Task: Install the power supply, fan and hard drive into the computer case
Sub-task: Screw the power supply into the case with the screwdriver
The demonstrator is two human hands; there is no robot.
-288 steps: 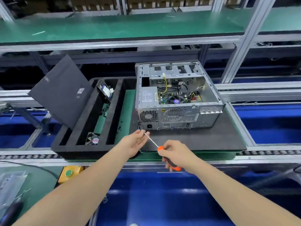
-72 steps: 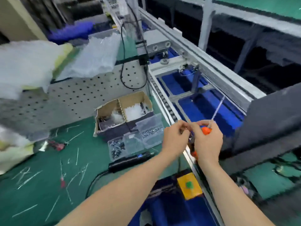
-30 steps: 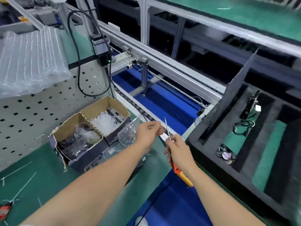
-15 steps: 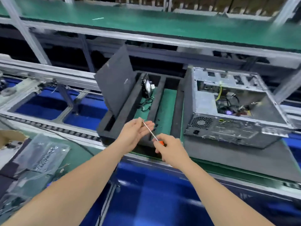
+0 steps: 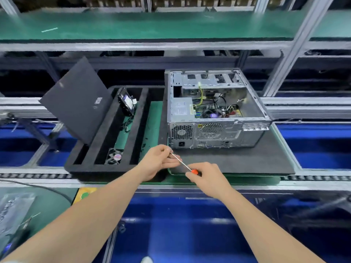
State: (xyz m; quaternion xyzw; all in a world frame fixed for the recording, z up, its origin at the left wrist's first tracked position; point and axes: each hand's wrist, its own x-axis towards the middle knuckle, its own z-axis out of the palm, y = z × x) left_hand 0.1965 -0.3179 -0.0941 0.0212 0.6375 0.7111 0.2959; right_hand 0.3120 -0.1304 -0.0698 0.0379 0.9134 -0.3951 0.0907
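The open computer case (image 5: 224,133) lies on a dark mat (image 5: 256,160), its rear panel facing me and the power supply (image 5: 180,111) seated in its left corner. My right hand (image 5: 207,177) grips the orange handle of a screwdriver (image 5: 181,162). Its thin shaft slants up left to my left hand (image 5: 159,160), whose fingertips pinch the tip just below the case's lower left corner. A hard drive (image 5: 126,101) leans in the far end of the black foam tray (image 5: 98,168). A small fan (image 5: 115,157) sits in the tray's near end.
The case's dark side panel (image 5: 76,103) leans against the tray's left edge. A yellow box with a green button (image 5: 84,195) sits at the bench edge. Plastic bags (image 5: 13,211) lie lower left. A green shelf (image 5: 152,25) runs overhead, and conveyor rails (image 5: 313,111) frame blue gaps on both sides.
My view swung from the parts boxes on the left bench back to the case. Both hands came along with the screwdriver and now sit near the case's lower left rear corner.
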